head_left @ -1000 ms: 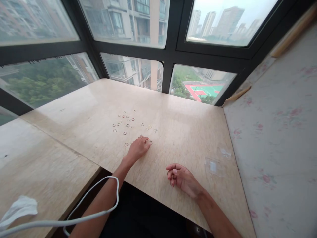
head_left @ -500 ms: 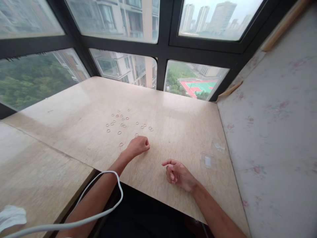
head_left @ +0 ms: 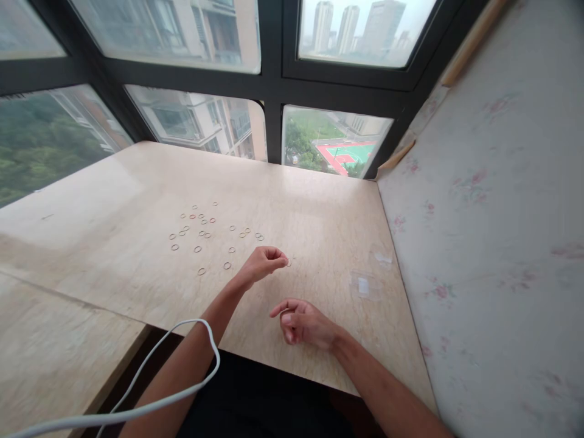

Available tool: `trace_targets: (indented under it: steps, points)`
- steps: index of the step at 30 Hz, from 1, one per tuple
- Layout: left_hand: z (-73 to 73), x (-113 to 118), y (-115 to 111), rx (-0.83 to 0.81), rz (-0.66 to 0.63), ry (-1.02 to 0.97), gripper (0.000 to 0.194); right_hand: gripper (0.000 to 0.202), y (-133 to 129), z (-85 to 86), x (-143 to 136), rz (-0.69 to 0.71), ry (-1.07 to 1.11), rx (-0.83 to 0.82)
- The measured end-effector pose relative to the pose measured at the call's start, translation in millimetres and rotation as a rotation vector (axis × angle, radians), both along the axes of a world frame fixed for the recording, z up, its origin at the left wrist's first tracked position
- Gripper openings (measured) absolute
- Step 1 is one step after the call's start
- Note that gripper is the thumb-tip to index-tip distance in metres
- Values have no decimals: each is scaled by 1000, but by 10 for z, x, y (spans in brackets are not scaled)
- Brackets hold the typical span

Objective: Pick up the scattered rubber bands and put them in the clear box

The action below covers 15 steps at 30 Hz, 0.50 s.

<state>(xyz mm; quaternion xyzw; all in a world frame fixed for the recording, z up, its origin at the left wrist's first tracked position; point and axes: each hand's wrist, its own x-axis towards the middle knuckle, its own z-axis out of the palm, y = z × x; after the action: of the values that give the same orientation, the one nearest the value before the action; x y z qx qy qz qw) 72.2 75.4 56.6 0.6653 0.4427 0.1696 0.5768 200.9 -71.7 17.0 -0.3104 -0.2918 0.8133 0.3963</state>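
Pinching a small thin round ring [head_left: 289,264] in the left hand's [head_left: 263,263] fingers, over the beige marbled worktop [head_left: 319,213]; curling the right hand [head_left: 305,323] toward six o'clock, index finger extended, grip unclear; scattered thin rings [head_left: 198,249] toward ten, clear plastic packets [head_left: 364,286] toward three

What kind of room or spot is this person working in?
It looks like a home, probably an enclosed balcony or bay-window nook: dark-framed windows overlook apartment blocks and a sports court, and floral wallpaper covers the wall beside the broad marble-patterned ledge.
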Motion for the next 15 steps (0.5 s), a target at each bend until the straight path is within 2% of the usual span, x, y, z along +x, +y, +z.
trace_targets:
  steps: [3, 6, 11, 15]
  points:
    - [-9, 313, -96, -57, -56, -62, 21, 27, 2, 28, 3, 14, 14, 18]
    - [-24, 633, -202, -48, -135, -94, 19, 26, 9, 33, 25, 47, 49, 41]
    - [-61, 1119, -334, 35, -271, -92, 18, 19, 18, 25, 63, 130, 94, 108]
    - [-93, 1402, -381, 170, -384, -74, 15, 14, 20, 70, 94, 231, 116, 193]
